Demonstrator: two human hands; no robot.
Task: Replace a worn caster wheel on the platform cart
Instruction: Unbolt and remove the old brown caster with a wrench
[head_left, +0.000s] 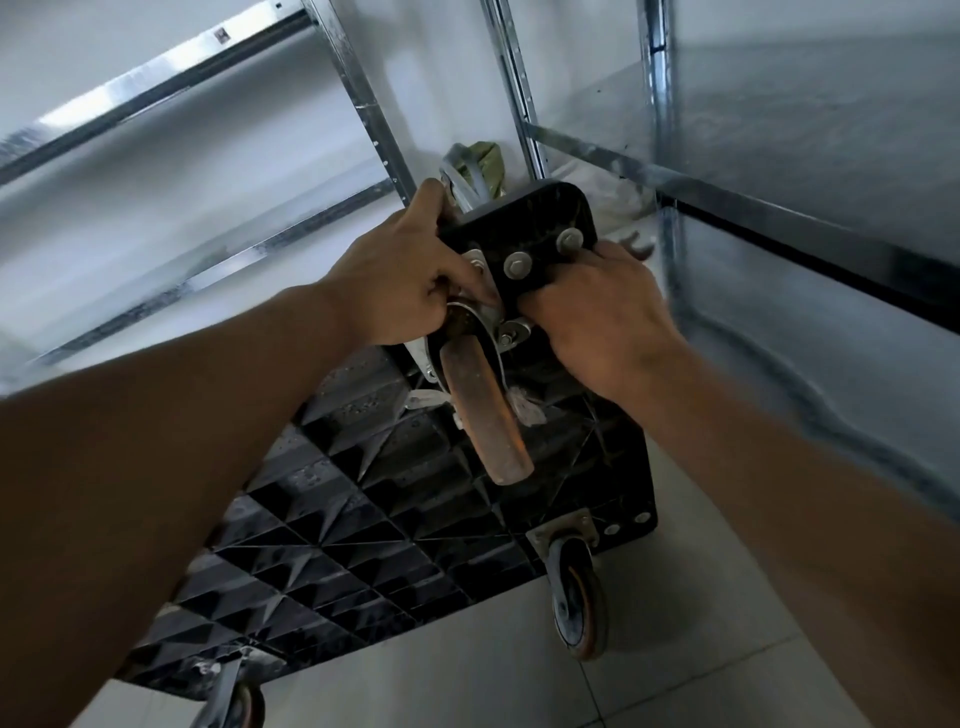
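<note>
Starting over on the left of the hands, there's a metal shelving upright (363, 98) running up at a slant, pretty near the work. The left hand (410, 275) is curled round the top corner of the platform cart (363, 499), which is tipped up so its ribbed black underside faces the camera. The fingertips are tucked in by the caster's mounting plate. I can't tell if it's pinching a nut or just hanging on. Between the two hands, on the end face of the deck, sit two washered bolts (517, 271) that look fully seated. Just below both hands is the worn caster wheel (491, 410), rusty brown tread, hanging from its fork and bolted to the cart. The right hand (597, 317) is wrapped over the cart's end edge just beside those bolts, gripping the deck itself. It's a bit blurred, so I can't see any tool in it. Down below the right hand a second caster (579, 597) sits close to the tiled floor (675, 649), and off to the right a steel shelf (779, 218) crowds in. My worry is that the cart seems to be balanced on edge and steadied only by the hands. Let go with one to grab a wrench and it could tip or roll on that lower caster, straight into the shelving. Fingers near the plate could also get nipped if the fork swivels, and any loose hardware would vanish under the racks.
</note>
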